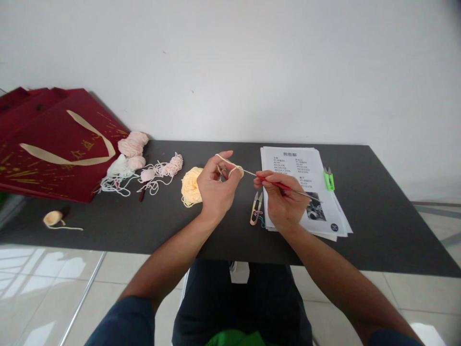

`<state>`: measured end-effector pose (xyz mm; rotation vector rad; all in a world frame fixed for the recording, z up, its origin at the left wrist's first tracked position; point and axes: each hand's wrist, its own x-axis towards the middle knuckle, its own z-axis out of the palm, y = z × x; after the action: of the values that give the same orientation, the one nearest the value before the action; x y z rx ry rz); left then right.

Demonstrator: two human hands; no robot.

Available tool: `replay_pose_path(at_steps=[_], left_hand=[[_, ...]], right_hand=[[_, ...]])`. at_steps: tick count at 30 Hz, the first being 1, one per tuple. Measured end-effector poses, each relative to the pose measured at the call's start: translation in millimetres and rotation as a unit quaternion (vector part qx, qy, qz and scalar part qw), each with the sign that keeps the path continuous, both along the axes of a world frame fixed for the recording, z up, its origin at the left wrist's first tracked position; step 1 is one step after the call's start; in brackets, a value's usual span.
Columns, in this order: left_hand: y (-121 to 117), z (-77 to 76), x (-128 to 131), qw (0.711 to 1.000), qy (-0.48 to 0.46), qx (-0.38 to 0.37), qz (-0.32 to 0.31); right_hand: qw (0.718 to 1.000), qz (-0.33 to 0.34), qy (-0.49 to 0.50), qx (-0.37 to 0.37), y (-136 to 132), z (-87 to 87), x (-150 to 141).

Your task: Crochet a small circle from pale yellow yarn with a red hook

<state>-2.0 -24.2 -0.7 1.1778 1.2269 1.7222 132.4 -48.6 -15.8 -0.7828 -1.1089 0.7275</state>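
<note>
My left hand (219, 185) is raised over the table with cream yarn (230, 162) looped over its index finger and pinched near the thumb. My right hand (284, 199) grips a crochet hook (277, 183) by its red handle. The hook's thin metal shaft points left and reaches the yarn at my left fingertips. Whether the yarn is wrapped on the hook tip is too small to tell. Just behind my left hand lies a ball of pale yellow yarn (190, 186), partly hidden by it. Thread snips (256, 209) lie beside my right hand.
Printed sheets (288, 161) lie under my right hand, with green snips (329, 179) on their right edge. Pink yarn (132, 144), white yarn (117, 168) and dark red gift bags (61, 144) occupy the left. A small cream crocheted piece (53, 218) trails a tail near the front left edge.
</note>
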Motion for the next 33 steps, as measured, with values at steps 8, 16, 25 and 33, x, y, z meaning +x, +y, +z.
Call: replay_pose_path(at_steps=[8,16,25,33], left_hand=[[6.2,-3.3,-0.6,0.998,-0.057,-0.032,0.004],[11.8,-1.3,-3.7,0.972,-0.180,-0.088,-0.122],[13.8,1.1,-9.7,0.953,-0.206,-0.127,-0.184],[12.0,4.0,-8.6,0.957,-0.165,-0.143,-0.188]], right_hand=[[0.993,0.014,-0.106,0.058,-0.2,-11.1,4.3],[0.989,0.020,-0.126,0.076,6.0,-16.6,6.5],[0.998,0.051,0.015,-0.020,16.8,-8.1,5.4],[0.997,0.035,-0.066,0.005,16.9,1.4,18.7]])
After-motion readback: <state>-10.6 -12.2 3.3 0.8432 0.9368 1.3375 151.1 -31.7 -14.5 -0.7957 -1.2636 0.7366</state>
